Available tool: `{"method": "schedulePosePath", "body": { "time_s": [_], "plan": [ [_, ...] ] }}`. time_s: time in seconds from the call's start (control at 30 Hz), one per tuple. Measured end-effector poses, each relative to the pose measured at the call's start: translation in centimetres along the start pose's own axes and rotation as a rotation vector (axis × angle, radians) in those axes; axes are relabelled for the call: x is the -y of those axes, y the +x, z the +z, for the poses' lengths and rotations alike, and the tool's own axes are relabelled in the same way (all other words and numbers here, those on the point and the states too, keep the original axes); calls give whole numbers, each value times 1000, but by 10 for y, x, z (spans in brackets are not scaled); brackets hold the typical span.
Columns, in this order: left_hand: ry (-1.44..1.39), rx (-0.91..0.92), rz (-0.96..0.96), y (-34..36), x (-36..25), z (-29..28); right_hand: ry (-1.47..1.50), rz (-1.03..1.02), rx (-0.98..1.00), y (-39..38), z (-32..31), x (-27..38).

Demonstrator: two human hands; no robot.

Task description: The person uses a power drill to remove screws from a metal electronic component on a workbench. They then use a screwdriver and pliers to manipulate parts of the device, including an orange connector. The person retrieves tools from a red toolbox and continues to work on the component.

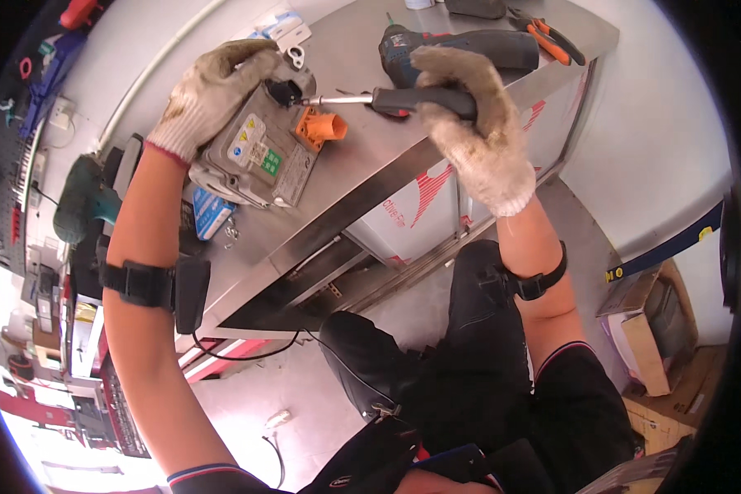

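Note:
A grey metal electronics housing (237, 174) with stickers lies on the steel workbench (370, 156). An orange connector (325, 126) sticks out of its right side, and a black plug (285, 92) sits at its far end. My left hand (214, 92), in a worn white work glove, is closed round the housing's far left edge beside that plug. In my gloved right hand (487, 140) is a screwdriver (426, 101) with a black handle, held nearly level. Its silver shaft points left, and the tip meets the housing close to the black plug; whether it sits in a screw cannot be made out.
A cordless drill (469, 51) and orange-handled pliers (556, 41) lie at the bench's far side. Left of the housing are a blue-and-white box (212, 214), small screws (231, 235) and a green power tool (78, 198). A cardboard box (646, 329) stands at the right.

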State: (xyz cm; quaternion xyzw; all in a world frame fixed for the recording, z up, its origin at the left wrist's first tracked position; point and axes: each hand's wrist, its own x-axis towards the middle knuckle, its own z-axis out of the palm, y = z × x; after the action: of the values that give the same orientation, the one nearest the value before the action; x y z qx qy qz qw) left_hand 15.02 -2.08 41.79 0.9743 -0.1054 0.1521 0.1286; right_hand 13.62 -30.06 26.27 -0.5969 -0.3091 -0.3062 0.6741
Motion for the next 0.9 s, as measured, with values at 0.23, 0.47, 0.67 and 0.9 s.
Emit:
{"method": "schedulePosePath", "body": {
  "time_s": [0.23, 0.47, 0.67, 0.9],
  "plan": [
    [584, 293, 549, -10, -52, 3, -106, -68, 151, 9, -6, 1],
    [783, 389, 409, 0, -68, 6, -106, 193, 246, 14, -14, 5],
    [794, 447, 411, 4, -74, 3, -87, -182, 222, 13, -16, -5],
    [885, 417, 381, 2, -75, 9, -408, 28, 479, 16, -34, 6]
  ]
}}
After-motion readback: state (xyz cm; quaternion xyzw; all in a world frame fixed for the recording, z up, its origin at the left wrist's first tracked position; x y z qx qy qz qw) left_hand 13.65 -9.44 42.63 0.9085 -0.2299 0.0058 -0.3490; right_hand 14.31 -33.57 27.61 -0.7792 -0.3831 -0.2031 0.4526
